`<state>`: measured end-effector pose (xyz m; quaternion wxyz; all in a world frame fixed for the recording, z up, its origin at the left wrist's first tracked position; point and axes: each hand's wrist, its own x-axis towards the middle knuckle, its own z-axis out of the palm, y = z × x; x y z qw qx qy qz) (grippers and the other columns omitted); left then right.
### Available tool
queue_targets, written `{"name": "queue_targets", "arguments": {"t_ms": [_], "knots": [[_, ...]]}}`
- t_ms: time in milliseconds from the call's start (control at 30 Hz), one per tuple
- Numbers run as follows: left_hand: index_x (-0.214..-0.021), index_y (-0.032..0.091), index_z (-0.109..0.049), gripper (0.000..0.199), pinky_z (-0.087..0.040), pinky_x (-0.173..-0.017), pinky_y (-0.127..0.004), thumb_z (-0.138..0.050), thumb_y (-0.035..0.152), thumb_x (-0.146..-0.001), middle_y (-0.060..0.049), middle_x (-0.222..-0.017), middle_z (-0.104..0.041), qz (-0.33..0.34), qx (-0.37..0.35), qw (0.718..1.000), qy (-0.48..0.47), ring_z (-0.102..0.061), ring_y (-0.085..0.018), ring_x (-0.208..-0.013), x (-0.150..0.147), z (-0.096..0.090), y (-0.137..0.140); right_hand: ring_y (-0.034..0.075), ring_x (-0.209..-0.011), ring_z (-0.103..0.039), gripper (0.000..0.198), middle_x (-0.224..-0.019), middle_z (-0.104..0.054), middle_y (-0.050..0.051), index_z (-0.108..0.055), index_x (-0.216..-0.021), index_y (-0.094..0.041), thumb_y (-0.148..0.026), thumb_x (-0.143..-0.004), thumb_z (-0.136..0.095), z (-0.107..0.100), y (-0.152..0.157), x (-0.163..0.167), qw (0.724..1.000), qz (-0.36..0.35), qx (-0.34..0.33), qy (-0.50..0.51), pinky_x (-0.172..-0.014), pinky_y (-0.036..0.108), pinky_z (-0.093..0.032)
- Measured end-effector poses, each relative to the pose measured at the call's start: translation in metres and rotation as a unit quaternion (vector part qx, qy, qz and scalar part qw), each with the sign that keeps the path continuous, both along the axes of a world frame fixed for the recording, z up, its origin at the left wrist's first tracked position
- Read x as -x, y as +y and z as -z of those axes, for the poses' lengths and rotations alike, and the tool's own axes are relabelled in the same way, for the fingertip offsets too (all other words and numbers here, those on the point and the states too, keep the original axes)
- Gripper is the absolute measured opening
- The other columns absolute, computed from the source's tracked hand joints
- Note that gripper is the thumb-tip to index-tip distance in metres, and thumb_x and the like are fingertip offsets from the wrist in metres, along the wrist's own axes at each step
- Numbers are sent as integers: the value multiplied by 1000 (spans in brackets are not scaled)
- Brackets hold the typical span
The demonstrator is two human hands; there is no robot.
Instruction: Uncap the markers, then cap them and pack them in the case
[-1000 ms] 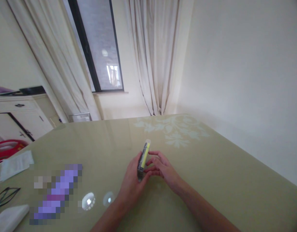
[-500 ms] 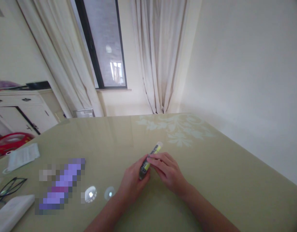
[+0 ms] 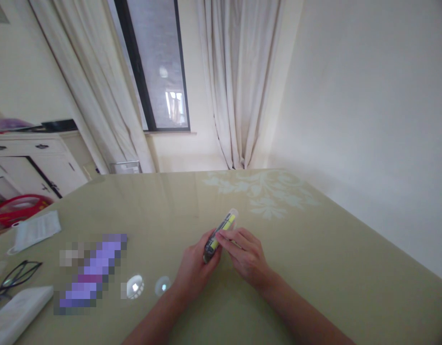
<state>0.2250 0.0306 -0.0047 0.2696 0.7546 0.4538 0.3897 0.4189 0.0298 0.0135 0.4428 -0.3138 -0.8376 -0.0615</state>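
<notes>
A slim stick-shaped item [image 3: 226, 223], dark grey with a yellow-green stripe and a clear far end, slants up to the right above the table. Its exact kind cannot be made out. My left hand [image 3: 196, 264] is closed around its lower part, with the dark near end showing between thumb and fingers. My right hand [image 3: 248, 255] has its fingertips closed against the item's right side, near the middle. Those fingers are bent and drawn together, and they cover part of the stripe.
The glossy greenish table [image 3: 332, 268] meets a white wall [image 3: 379, 120] on the right. On the left lie a face mask [image 3: 38, 231], dark-framed glasses [image 3: 22, 275], a white box-like object [image 3: 21, 314] and a pixelated purple item [image 3: 98, 270]. Curtains [image 3: 238, 86] hang behind.
The item has shifted slightly left and turned, showing more of its yellow-green stripe. Both hands moved slightly left with it and keep their hold.
</notes>
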Motion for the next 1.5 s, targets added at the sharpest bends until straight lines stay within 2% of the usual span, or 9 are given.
{"name": "queue_targets", "arguments": {"t_ms": [267, 400, 633, 767, 900, 1200, 1300, 1400, 1500], "knots": [[-140, 22, -55, 46, -60, -78, -27, -56, 41, -98, -4, -107, -80, -14, -9, 1000, 5, -76, -18, -83, 2, 2, 1, 24, -99, -71, 40, -119, -77, 8, -68, -137, -32, -20, -105, -48, 3, -2, 3, 999, -1, 48, 17, -89, 42, -59], [-140, 22, -57, 45, -60, -85, -28, -58, 39, -98, -4, -115, -79, 1, -29, 1000, 11, -76, -18, -91, 5, 1, 3, 24, -103, -70, 40, -118, -77, 7, -66, -139, -33, -19, -104, -53, 4, 0, 1, 998, -19, 42, 42, -95, 41, -57], [-137, 23, -60, 43, -58, -95, -31, -59, 37, -97, -5, -124, -76, 12, -18, 1000, 12, -75, -21, -106, 10, -2, 4, 27, -127, -60, 50, -141, -65, 10, -51, -153, -29, -27, -104, -58, -1, 12, -22, 992, 85, 47, 82, -109, 47, -49], [-135, 23, -61, 42, -58, -94, -30, -58, 36, -96, -5, -121, -77, 14, -18, 1000, 18, -75, -21, -103, 9, -2, 3, 26, -125, -62, 38, -133, -71, 7, -63, -142, -31, -28, -105, -55, -2, 17, -27, 994, 53, 81, 53, -107, 47, -50], [-136, 23, -61, 42, -58, -93, -30, -58, 36, -96, -5, -120, -77, 15, -24, 999, 16, -75, -21, -103, 7, -2, 2, 25, -115, -67, 29, -122, -76, 6, -73, -129, -32, -29, -104, -59, 3, 19, -25, 990, 56, 87, 95, -102, 46, -54], [-136, 21, -60, 43, -60, -88, -31, -57, 38, -97, -6, -119, -77, 26, 5, 1000, -16, -75, -20, -97, 4, -4, 3, 23, -118, -66, 29, -119, -76, 5, -74, -128, -34, -27, -102, -62, 15, 25, -16, 979, 24, 86, 182, -105, 45, -54], [-136, 22, -60, 41, -59, -93, -32, -57, 36, -97, -7, -123, -75, 30, -4, 999, -18, -74, -21, -104, 2, -6, 3, 24, -119, -66, 27, -121, -76, 6, -75, -125, -32, -29, -101, -62, 15, 23, -17, 974, 25, 108, 195, -106, 46, -53], [-134, 22, -61, 39, -57, -96, -38, -56, 35, -97, -9, -125, -74, 18, -18, 999, 23, -72, -25, -109, 0, -6, 0, 25, -118, -66, 24, -122, -74, 8, -77, -119, -30, -36, -101, -63, 13, 19, -16, 961, 36, 149, 230, -105, 46, -54], [-132, 21, -63, 41, -56, -96, -47, -59, 37, -95, -13, -121, -74, 3, -35, 992, 120, -71, -31, -108, -1, -2, -2, 26, -106, -69, 33, -118, -72, 12, -75, -113, -24, -49, -94, -69, 10, 17, -16, 915, 105, 223, 319, -83, 39, -62]]}}
